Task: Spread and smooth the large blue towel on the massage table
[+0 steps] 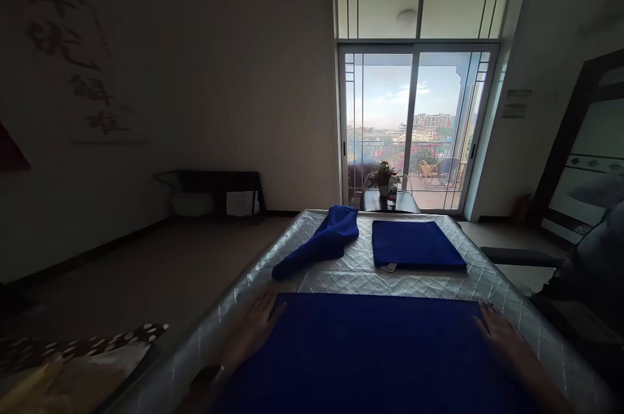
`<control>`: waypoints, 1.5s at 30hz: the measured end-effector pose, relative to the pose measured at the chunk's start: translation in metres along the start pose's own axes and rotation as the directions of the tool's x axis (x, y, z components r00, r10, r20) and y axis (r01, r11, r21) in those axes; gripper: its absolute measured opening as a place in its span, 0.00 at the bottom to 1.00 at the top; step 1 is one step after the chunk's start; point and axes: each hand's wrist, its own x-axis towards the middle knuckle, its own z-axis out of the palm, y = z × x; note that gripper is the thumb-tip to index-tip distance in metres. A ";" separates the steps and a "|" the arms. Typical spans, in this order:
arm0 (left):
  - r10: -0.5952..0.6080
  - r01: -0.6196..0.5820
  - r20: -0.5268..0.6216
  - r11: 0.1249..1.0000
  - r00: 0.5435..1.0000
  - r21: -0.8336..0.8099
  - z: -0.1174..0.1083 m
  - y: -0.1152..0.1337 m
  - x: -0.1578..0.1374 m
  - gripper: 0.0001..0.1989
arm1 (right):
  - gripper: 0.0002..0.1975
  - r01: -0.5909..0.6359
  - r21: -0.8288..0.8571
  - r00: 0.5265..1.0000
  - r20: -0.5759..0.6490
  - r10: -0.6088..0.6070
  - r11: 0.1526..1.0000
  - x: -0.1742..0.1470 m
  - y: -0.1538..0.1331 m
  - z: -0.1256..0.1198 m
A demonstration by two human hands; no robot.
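A wide blue cloth (375, 355) lies flat at the near end of the table, its far edge straight. My left hand (256, 326) rests along its left edge, fingers stretched out and the thumb on the fabric. At the right edge, my right hand (500, 333) lies with its fingers extended, the thumb also touching the cloth. Beyond them, a neatly folded blue cloth (416, 245) with a small white tag sits on the right. To its left a crumpled blue cloth (322, 238) is bunched up.
A silver quilted cover (341, 281) spans the table. Behind it stands a small dark table (412, 204) with a potted plant (383, 175) and a bottle (392, 192), before glass sliding doors. A dark chair (595, 264) is at right; a polka-dot fabric (112, 339) lies lower left.
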 end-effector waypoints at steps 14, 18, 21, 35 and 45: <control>-0.001 0.002 -0.032 1.000 0.999 0.018 0.007 -0.009 0.005 0.39 | 0.40 0.005 -0.035 0.998 0.065 -0.003 0.999 0.000 0.010 -0.005; 0.008 -0.008 -0.028 1.000 1.000 0.013 0.004 -0.005 0.002 0.39 | 0.39 -0.040 -0.050 0.994 0.097 0.044 0.998 -0.001 0.006 -0.009; -0.034 0.034 0.002 0.999 0.999 0.014 -0.001 0.000 -0.002 0.39 | 0.37 -0.059 -0.103 0.989 0.127 0.072 0.993 -0.005 0.001 -0.016; 0.388 -0.381 -0.102 0.921 0.916 0.086 -0.012 0.129 -0.013 0.30 | 0.30 0.329 -0.010 0.944 0.048 -0.328 0.944 -0.039 -0.174 -0.044; 0.679 -0.677 -0.083 0.734 0.730 0.045 0.064 0.235 -0.032 0.26 | 0.32 0.474 0.257 0.846 0.133 -0.517 0.842 -0.043 -0.234 -0.008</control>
